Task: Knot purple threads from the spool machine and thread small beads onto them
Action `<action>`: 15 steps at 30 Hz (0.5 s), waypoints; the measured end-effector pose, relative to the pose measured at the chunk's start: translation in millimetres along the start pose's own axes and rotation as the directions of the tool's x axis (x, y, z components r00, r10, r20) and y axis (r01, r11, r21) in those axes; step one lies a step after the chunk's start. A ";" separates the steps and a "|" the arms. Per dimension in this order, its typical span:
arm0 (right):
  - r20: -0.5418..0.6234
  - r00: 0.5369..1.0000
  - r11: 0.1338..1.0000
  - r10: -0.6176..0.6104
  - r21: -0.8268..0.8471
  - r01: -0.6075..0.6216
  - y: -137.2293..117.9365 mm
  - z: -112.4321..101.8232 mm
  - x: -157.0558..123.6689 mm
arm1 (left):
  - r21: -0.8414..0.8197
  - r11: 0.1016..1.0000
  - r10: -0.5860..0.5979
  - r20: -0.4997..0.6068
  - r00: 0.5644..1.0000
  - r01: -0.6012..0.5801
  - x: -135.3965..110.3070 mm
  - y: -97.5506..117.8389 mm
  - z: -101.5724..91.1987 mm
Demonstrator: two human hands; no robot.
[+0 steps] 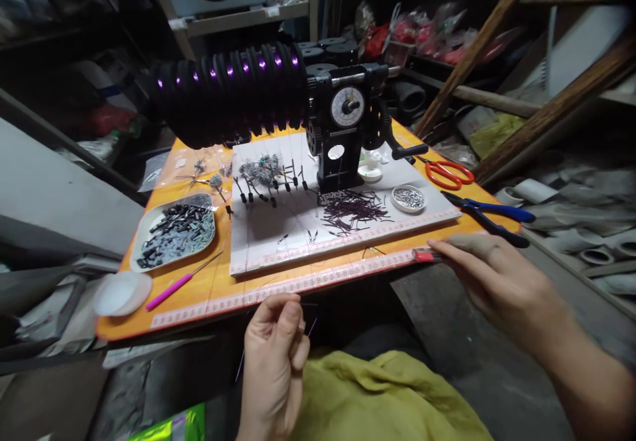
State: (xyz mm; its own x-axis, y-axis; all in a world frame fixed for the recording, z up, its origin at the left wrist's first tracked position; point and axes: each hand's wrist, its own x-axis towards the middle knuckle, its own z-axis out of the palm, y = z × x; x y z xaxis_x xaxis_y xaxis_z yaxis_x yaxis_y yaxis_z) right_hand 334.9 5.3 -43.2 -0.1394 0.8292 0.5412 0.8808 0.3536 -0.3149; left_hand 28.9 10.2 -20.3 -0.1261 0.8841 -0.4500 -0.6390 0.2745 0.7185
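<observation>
My left hand (278, 348) is closed in a pinch below the table's front edge. A thin line (312, 327), purplish where it catches light, shows beside the fingers. My right hand (497, 282) reaches to the front edge at the right, fingertips on a small red tool with a dark end (424, 255); its kind is unclear and the thumb is mostly hidden. Behind the hands, a white board (278, 252) carries a pile of short dark pieces (355, 210), a dish of small metal parts (408, 198) and a few tiny fittings (313, 236).
A black hand-cranked winder (342, 130) with a ribbed drum (228, 97) stands over the board. Left are a tray of black and grey pieces (173, 229), a pink-handled needle tool (171, 292) and a plastic tub (122, 294). Right are orange-handled scissors (450, 174) and blue-handled pliers (501, 212).
</observation>
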 end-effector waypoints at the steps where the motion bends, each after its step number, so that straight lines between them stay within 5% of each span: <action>1: -0.037 0.999 1.000 0.014 0.028 -0.013 -13.2 3.4 -3.9 | -0.012 1.000 -0.005 -0.004 1.000 0.005 -0.2 -0.1 1.6; 4: -0.009 0.989 0.954 0.144 0.267 -0.137 -70.6 21.3 -8.6 | -0.035 0.999 -0.018 -0.012 1.000 0.018 -1.8 -0.9 4.7; 5: 0.175 0.938 0.756 0.300 0.557 -0.345 -91.2 29.1 -6.9 | -0.039 0.999 -0.019 -0.010 1.000 0.019 -2.6 -1.4 5.1; 6: 0.408 0.853 0.467 0.325 0.716 -0.520 -110.4 37.1 -3.6 | -0.041 0.999 -0.021 -0.005 1.000 0.020 -3.3 -2.0 5.2; 8: 0.688 0.681 -0.040 0.252 0.711 -0.703 -141.4 52.4 5.7 | -0.037 0.999 -0.024 0.009 1.000 0.024 -4.5 -3.1 4.8; 10: 0.798 0.582 -0.345 0.155 0.596 -0.725 -160.7 64.6 14.7 | -0.027 0.999 -0.026 0.020 0.999 0.026 -4.9 -3.8 3.6; 12: 0.831 0.551 -0.505 0.078 0.509 -0.697 -169.8 72.4 20.2 | -0.014 1.000 -0.015 0.021 1.000 0.016 -4.5 -4.1 1.7; 15: 0.841 0.541 -0.606 0.009 0.435 -0.666 -172.9 77.0 21.9 | 0.004 1.000 0.020 0.001 1.000 -0.020 -3.4 -3.9 -1.9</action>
State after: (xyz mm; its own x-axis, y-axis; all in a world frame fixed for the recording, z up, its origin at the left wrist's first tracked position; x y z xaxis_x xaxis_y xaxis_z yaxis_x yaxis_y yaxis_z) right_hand 144.7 -4.4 -37.0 -0.4484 0.8158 -0.3653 -0.6381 -0.5784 -0.5083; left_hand 30.4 5.4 -22.6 -0.1386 0.8898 -0.4349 -0.6331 0.2581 0.7298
